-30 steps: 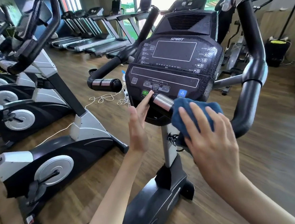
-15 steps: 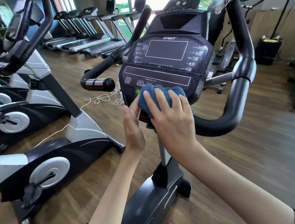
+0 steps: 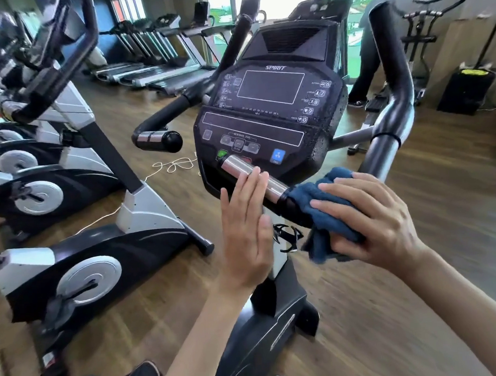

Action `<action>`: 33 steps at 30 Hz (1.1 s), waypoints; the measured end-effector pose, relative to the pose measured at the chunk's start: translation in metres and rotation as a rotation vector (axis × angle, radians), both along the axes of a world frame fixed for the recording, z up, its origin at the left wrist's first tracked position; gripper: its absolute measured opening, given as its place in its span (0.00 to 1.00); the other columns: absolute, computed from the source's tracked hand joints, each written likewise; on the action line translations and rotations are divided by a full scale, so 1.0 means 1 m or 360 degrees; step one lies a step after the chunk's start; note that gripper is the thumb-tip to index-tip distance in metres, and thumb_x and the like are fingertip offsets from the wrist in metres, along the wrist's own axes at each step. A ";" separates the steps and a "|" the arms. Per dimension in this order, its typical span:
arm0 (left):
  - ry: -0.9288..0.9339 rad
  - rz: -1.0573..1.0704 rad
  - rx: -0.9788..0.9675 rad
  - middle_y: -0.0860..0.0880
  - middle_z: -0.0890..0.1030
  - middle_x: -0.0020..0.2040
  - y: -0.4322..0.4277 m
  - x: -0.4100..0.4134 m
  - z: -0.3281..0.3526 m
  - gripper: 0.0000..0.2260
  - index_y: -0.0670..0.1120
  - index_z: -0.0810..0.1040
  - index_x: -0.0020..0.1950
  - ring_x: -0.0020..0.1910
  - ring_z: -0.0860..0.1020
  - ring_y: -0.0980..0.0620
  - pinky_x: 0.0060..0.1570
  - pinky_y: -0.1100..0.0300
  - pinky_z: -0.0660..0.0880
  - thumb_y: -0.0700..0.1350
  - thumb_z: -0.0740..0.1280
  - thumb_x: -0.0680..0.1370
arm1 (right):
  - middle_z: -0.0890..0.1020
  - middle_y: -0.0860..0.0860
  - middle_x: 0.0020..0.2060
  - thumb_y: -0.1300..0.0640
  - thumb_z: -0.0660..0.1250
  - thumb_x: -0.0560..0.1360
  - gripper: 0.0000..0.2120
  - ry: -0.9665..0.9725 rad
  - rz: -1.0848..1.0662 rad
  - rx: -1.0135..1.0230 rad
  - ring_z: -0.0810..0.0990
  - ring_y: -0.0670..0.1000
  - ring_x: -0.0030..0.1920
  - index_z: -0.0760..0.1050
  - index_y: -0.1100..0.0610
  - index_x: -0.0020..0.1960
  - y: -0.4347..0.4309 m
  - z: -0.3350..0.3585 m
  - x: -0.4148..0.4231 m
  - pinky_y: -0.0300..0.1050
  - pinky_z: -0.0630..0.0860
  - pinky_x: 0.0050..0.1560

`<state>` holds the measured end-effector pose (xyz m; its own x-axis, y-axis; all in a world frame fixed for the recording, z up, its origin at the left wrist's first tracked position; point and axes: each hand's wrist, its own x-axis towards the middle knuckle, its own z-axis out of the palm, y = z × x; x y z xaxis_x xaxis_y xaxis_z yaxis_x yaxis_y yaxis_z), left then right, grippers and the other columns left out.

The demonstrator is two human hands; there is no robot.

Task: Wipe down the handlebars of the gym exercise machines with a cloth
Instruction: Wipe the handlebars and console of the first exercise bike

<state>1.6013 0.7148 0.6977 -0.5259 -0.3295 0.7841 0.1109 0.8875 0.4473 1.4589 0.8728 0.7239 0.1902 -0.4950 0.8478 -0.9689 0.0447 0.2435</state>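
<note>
At a Spirit upright exercise bike, just below its console [image 3: 270, 109], my right hand [image 3: 374, 222] bunches a blue cloth [image 3: 328, 211] round the right handlebar [image 3: 386, 150]. My fingers [image 3: 338, 186] are curled over the towelling, so it wraps the black foam where the bar bends in toward the console's lower edge. I judge that closed grip is there to rub the whole round of the bar in one pass rather than one face of it. The chrome grip [image 3: 251, 174] runs from under the console's green button down to the cloth and lies bare, shining. My left hand [image 3: 246, 232] stands on edge beneath the console, flat and holding nothing, fingers straight and together, their tips laid against that chrome. It is placed, I would say, to steady the bar's free end while the other hand works. A loose tail of the cloth hangs under my right palm, just beside the bottle cage [image 3: 286, 238] on the post below the console. Left of the console the other handlebar end [image 3: 157, 138] juts out, well apart from both hands. It probably calls for the same wrap-and-slide treatment. Farther left of the console stands a row of exercise bikes [image 3: 68, 261], and beyond it treadmills [image 3: 154, 67] line the windows. A white cord [image 3: 173, 165] lies looped on the wooden floor by the console's lower left corner.
</note>
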 end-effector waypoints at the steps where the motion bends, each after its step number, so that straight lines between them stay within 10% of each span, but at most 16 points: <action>1: -0.0025 0.0019 -0.0038 0.45 0.63 0.75 0.003 0.000 -0.001 0.24 0.41 0.61 0.75 0.77 0.56 0.50 0.75 0.46 0.47 0.51 0.43 0.83 | 0.82 0.56 0.55 0.56 0.63 0.75 0.13 -0.0061 0.0024 -0.0032 0.79 0.58 0.55 0.77 0.56 0.58 0.001 -0.001 -0.002 0.60 0.74 0.60; 7: -0.0094 0.0134 -0.0202 0.45 0.64 0.74 0.026 -0.003 -0.005 0.22 0.43 0.59 0.74 0.77 0.55 0.51 0.75 0.44 0.49 0.50 0.44 0.83 | 0.84 0.54 0.49 0.54 0.65 0.74 0.09 -0.0399 -0.0073 -0.0323 0.79 0.57 0.55 0.82 0.57 0.48 -0.010 -0.008 0.023 0.59 0.69 0.65; 15: -0.0006 0.0304 -0.0331 0.47 0.64 0.72 0.044 -0.020 -0.008 0.19 0.44 0.61 0.73 0.76 0.56 0.54 0.74 0.43 0.49 0.48 0.47 0.83 | 0.75 0.52 0.60 0.49 0.61 0.80 0.12 0.0041 0.0334 0.0073 0.74 0.57 0.61 0.73 0.55 0.59 0.007 0.003 -0.043 0.59 0.68 0.67; 22: -0.0064 0.0420 -0.0321 0.48 0.65 0.72 0.048 -0.020 -0.009 0.20 0.45 0.63 0.72 0.76 0.55 0.55 0.74 0.43 0.48 0.44 0.49 0.80 | 0.80 0.61 0.55 0.54 0.57 0.82 0.13 -0.0382 0.0157 0.0039 0.72 0.59 0.62 0.74 0.62 0.50 0.012 0.034 -0.126 0.53 0.58 0.74; 33: -0.0044 0.0456 -0.0317 0.47 0.64 0.72 0.051 -0.022 -0.010 0.19 0.43 0.62 0.72 0.76 0.55 0.55 0.74 0.42 0.49 0.46 0.47 0.83 | 0.75 0.49 0.58 0.50 0.58 0.81 0.09 -0.0588 0.0394 -0.0283 0.66 0.52 0.68 0.72 0.53 0.54 0.004 -0.021 -0.033 0.52 0.53 0.75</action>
<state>1.5789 0.7657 0.6875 -0.4560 -0.3091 0.8346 -0.1653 0.9508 0.2618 1.4260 0.8772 0.7029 -0.0460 -0.3138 0.9484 -0.9760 -0.1883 -0.1097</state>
